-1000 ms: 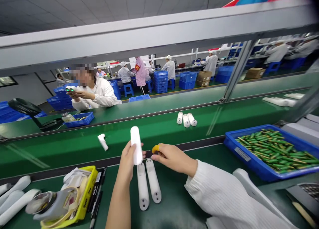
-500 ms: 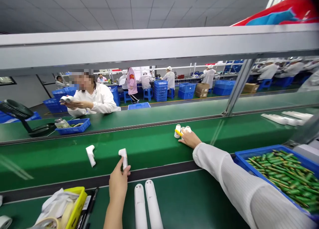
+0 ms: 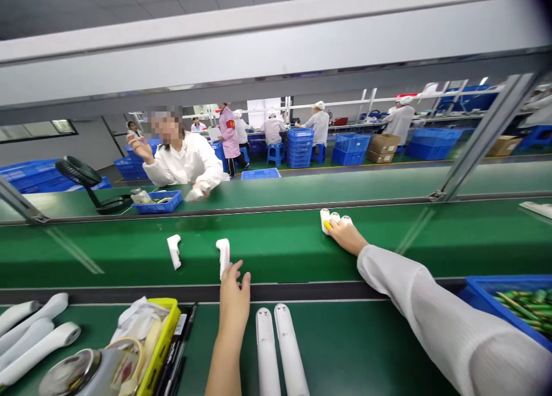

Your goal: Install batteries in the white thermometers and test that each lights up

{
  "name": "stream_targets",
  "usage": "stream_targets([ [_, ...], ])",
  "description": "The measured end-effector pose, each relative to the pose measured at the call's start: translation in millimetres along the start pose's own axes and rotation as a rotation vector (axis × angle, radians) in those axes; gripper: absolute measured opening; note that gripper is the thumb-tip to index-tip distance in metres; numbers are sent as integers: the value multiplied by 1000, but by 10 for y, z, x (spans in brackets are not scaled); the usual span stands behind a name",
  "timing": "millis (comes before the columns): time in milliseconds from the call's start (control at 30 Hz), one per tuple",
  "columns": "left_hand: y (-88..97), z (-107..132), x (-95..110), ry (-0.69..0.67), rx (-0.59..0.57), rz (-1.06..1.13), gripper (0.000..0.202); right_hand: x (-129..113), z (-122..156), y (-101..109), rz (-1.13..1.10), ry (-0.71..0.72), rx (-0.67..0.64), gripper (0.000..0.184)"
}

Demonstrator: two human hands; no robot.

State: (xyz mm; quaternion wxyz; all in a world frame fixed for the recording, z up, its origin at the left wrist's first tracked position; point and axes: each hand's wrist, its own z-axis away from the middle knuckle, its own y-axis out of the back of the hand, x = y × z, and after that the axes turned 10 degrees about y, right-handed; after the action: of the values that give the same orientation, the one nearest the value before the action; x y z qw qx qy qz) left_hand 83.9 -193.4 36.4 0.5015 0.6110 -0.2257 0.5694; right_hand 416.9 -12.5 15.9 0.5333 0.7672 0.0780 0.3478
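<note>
My left hand [image 3: 235, 289] is open, fingers apart, just beside the lower end of a white gun-shaped thermometer [image 3: 223, 255] on the green belt. Another such thermometer [image 3: 173, 252] lies farther left. My right hand [image 3: 346, 235] reaches across the belt, its fingers closed over a row of white handheld casings [image 3: 325, 219] that it partly hides. Something yellow [image 3: 328, 226] shows at its fingertips; whether it is a finger cover or a held piece I cannot tell. Two long white casings [image 3: 268, 353] lie side by side on the table near my left forearm.
A yellow tray [image 3: 166, 341] with tape and cloth stands at the front left, beside black pens [image 3: 179, 344] and white casings [image 3: 38, 333]. At right is a blue bin [image 3: 478, 292] of green batteries [image 3: 526, 315]. A co-worker [image 3: 185, 154] sits across the belt; a metal beam [image 3: 276, 45] spans above.
My left hand has let go of the thermometer and opened, drawing slightly right. My right hand stays at the white casings. The view has turned left; the co-worker's hands have moved apart.
</note>
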Motion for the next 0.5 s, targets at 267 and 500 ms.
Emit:
stream_targets([
  [267,-44,57,7,-96,3,41,31,-27,-98,-24,-74,165,109,36],
  [500,6,48,32,-99,-4,83,32,-401,153,446,-47,377,240,45],
])
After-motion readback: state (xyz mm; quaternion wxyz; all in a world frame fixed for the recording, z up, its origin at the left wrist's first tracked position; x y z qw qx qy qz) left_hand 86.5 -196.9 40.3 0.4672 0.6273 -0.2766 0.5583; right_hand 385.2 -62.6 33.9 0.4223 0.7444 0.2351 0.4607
